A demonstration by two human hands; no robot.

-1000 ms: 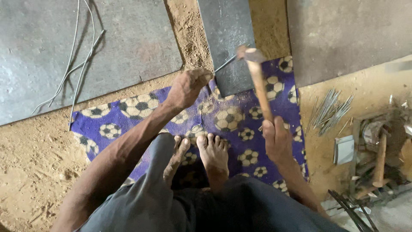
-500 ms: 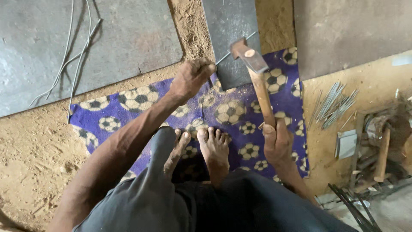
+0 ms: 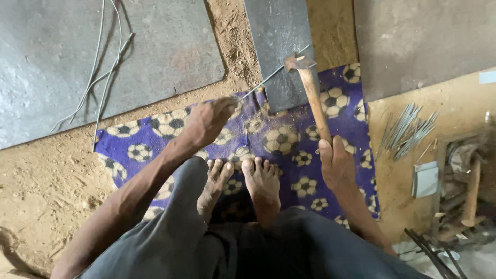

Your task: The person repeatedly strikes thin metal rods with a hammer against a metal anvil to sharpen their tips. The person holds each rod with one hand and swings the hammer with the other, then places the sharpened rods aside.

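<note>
Head view. The person sits on the floor with both bare feet resting on a purple mat printed with football motifs. The mat lies over the sandy floor and gives a seat and working surface.

The left hand is closed, fingers pinched around the near end of a thin metal rod. The rod runs up and to the right, and its far end lies on the narrow grey metal plate at the far centre. Held this way, the hand stays clear of the striking point while the plate serves as a hard backing under the rod.

The right hand is closed, fingers wrapped around the near end of the wooden handle of a hammer. The grip at the handle's end gives the longest lever. The hammer head sits at the far end, over the plate and on or just above the rod; contact cannot be confirmed.

To the far left a large grey sheet carries loose bent wires. To the right, a bundle of straight rods lies on the floor within reach of the right hand. Further right, a second wooden-handled tool rests among scrap pieces.
</note>
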